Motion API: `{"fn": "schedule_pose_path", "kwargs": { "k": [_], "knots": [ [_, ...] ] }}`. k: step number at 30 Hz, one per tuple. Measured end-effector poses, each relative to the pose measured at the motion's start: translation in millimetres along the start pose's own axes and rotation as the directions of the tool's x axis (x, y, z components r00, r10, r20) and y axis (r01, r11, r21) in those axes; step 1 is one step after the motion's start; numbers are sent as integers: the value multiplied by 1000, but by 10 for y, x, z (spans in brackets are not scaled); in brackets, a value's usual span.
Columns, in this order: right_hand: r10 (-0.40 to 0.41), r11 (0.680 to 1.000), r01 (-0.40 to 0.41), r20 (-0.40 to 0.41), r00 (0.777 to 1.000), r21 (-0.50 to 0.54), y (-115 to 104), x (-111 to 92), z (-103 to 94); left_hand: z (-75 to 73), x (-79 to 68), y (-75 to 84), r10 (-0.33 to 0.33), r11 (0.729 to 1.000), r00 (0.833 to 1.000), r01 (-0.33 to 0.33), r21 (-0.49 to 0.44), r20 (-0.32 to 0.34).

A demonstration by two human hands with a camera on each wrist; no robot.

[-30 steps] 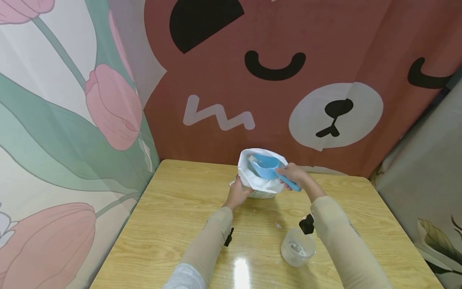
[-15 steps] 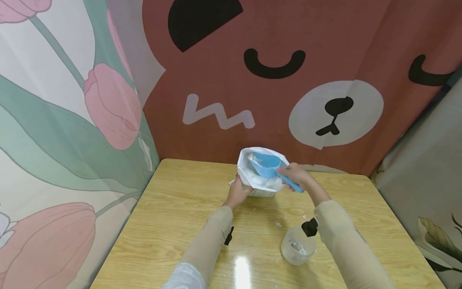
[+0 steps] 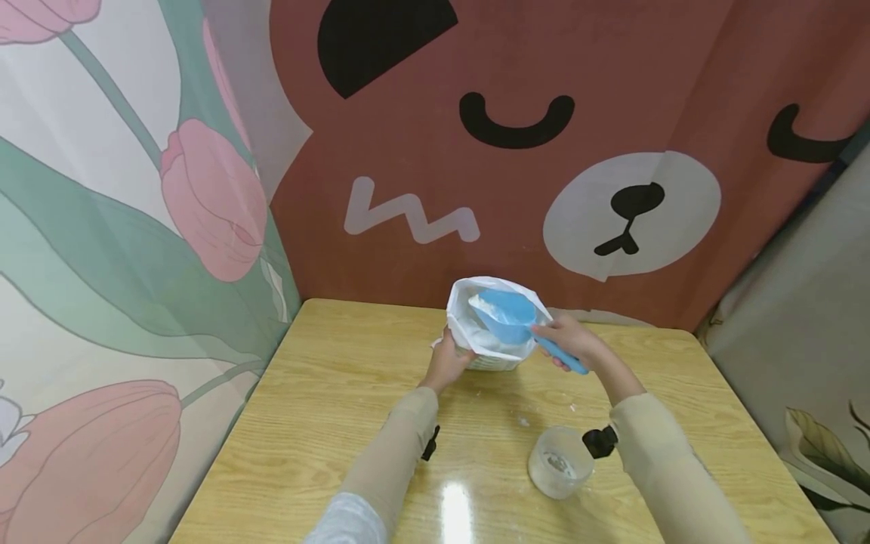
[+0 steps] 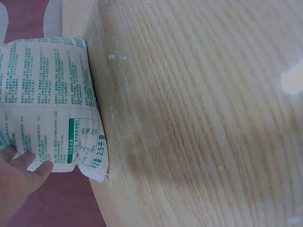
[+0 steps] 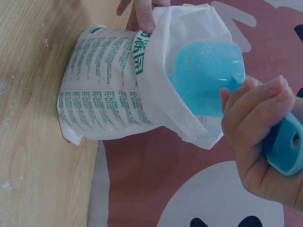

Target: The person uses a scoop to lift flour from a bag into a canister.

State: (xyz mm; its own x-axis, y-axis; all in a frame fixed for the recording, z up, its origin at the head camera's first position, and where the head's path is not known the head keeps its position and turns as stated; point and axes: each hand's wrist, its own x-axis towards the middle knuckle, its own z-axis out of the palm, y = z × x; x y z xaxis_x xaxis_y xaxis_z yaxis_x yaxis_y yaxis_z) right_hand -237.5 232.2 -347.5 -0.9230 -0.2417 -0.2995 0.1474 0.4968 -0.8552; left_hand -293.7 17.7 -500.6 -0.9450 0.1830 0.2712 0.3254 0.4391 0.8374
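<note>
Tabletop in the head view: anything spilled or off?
Yes, apparently a minor spill. White specks lie on the tabletop between the white bag and the clear tub, outside both. They look like stray powder, though the pictures can't confirm what they are.

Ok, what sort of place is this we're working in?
Probably a screened-off work corner, perhaps for filming: the table stands before a bear backdrop, with a tulip backdrop along its left. The bag and tub alone don't make it a kitchen.
</note>
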Motion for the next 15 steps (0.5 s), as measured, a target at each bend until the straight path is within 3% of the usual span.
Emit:
{"fn": "schedule_pose_path", "kwargs": {
  "k": [15],
  "knots": [
    [-77,997,76,40,996,21,126,-281,-51,-33,-13,59,6,1000,1000,-6,-3,15]
  ]
}}
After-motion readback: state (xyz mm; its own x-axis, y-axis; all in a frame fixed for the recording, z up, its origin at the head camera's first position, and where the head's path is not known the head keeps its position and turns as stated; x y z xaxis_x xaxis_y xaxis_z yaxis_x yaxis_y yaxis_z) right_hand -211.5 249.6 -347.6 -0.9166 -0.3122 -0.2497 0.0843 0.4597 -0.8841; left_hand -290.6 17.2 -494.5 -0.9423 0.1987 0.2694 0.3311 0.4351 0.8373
